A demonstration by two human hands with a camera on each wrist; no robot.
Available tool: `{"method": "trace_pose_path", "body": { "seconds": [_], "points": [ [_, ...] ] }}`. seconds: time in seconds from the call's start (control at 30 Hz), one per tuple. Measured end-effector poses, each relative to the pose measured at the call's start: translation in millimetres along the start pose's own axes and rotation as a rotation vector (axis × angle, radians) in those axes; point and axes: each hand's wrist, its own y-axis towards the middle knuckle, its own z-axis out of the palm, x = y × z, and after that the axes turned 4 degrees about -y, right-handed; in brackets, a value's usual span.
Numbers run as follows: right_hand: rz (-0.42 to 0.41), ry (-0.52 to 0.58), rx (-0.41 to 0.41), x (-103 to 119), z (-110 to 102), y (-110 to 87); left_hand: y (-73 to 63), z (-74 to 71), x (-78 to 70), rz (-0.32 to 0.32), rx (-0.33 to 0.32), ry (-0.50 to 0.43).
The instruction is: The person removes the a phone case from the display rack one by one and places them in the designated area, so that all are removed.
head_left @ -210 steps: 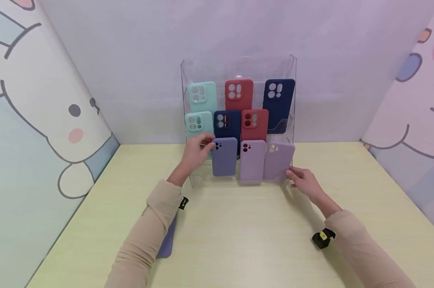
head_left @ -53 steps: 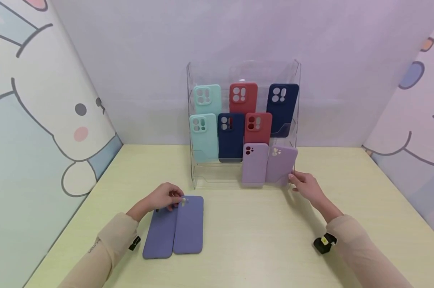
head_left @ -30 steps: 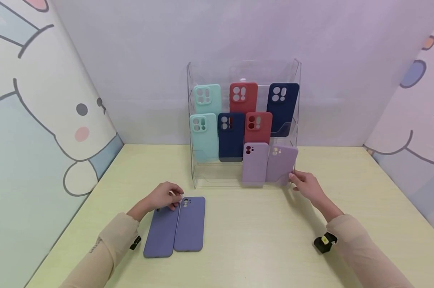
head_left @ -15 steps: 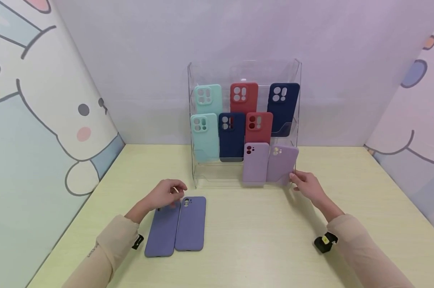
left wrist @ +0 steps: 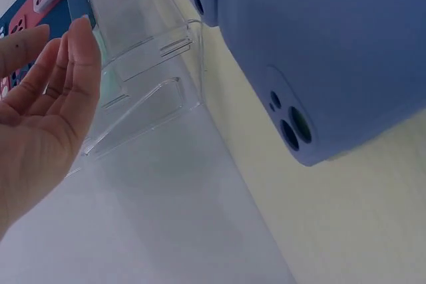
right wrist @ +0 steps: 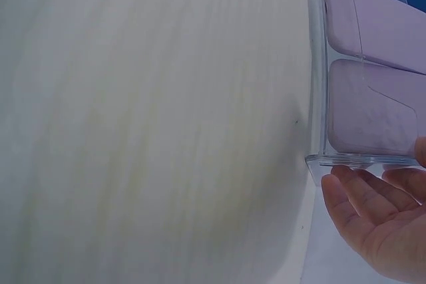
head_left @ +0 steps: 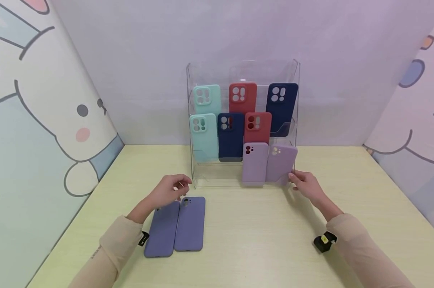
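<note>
My left hand (head_left: pixel 169 188) hovers with loosely curved fingers above the tops of two blue-purple phone cases, holding nothing. These lie side by side on the table, a left one (head_left: pixel 162 232) and a right one (head_left: pixel 190 224). Behind them stands a clear acrylic display rack (head_left: pixel 217 176); its lower right edge is pinched by my right hand (head_left: pixel 305 186), thumb in front and fingers against the side panel (right wrist: pixel 376 221). Close to that thumb, a lilac phone case (head_left: pixel 281 164) leans slightly tilted on the bottom tier, beside another lilac case (head_left: pixel 255 162).
Higher tiers bear mint cases (head_left: pixel 204 140), navy cases (head_left: pixel 231 140) and red cases (head_left: pixel 258 130). A pale wall (head_left: pixel 148 80) rises behind the rack, and cartoon-printed panels (head_left: pixel 40 120) flank the light wood table (head_left: pixel 256 232).
The left hand took a blue-purple case off the rack's bottom tier, laid it beside the other on the table and let go. It then rose rightward. The right hand stayed put.
</note>
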Motion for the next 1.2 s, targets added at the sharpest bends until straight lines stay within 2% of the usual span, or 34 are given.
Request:
{"method": "trace_pose_path", "body": {
  "seconds": [0.2, 0.67, 0.73, 0.83, 0.97, 1.03, 1.2],
  "points": [
    [0.008, -0.007, 0.004, 1, 0, -0.2, 7.0, -1.4, -7.8, 0.046, -0.064, 0.013],
    [0.011, -0.004, 0.003, 2, -1, -0.5, 25.2, 2.3, -19.5, 0.114, -0.180, -0.048],
    [0.010, -0.005, 0.000, 2, -1, -0.8, 29.0, 4.2, -20.4, 0.108, -0.189, -0.068],
    [0.007, -0.006, -0.005, 1, 0, -1.1, 32.0, 6.4, -33.1, 0.083, -0.191, -0.082],
    [0.011, -0.005, -0.004, 2, 0, -1.3, 38.3, 8.9, -37.4, 0.071, -0.188, -0.101],
    [0.013, -0.004, -0.002, 2, 0, -1.5, 43.6, 10.5, -30.0, 0.079, -0.188, -0.118],
    [0.013, -0.004, -0.001, 3, 0, -2.0, 52.3, 14.3, -31.7, 0.114, -0.189, -0.154]
  ]
}}
